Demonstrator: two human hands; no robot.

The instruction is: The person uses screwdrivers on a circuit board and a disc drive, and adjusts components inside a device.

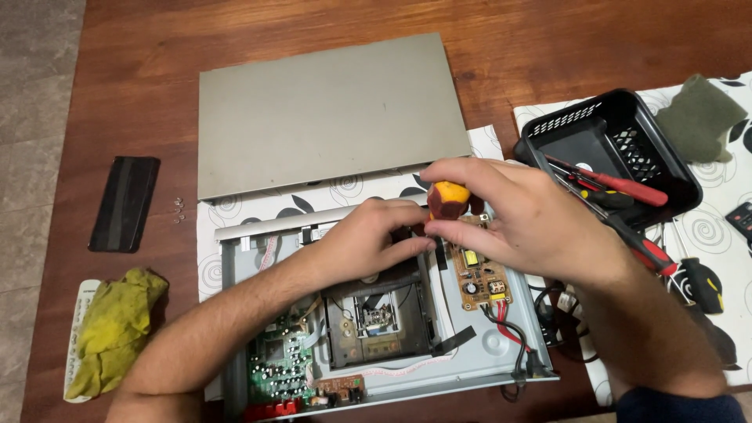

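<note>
Opened disc player chassis (501, 356) sits on a patterned cloth (210, 270) at the near centre of the wooden counter (141, 70), its grey lid (329, 110) set flat just beyond it. Right hand (521, 219) has its fingers closed round the yellow-and-red handle of a screwdriver (446, 199), held roughly upright over the far edge of the chassis, beside the tan power board (478, 274); the tip is hidden behind the hands. Left hand (372, 239) rests inside the chassis with fingers curled near the screwdriver shaft; whether it pinches anything cannot be told. The disc drive mechanism (376, 317) lies in the middle of the chassis, green main board (278, 364) at the near left. Judgement: the screwdriver is light and rigid, best gripped at the rounded handle as now; the boards look brittle and should be taken by their edges only; the sheet-metal chassis is stiff but probably sharp at the rims. To the right, a black plastic basket (674, 176) holds red-handled tools (623, 186); a green pad (697, 117) lies at the far right. Left of the chassis: a yellow rag (117, 325), a black flat panel (124, 204), and a few small screws (179, 208) loose on the counter.
</note>
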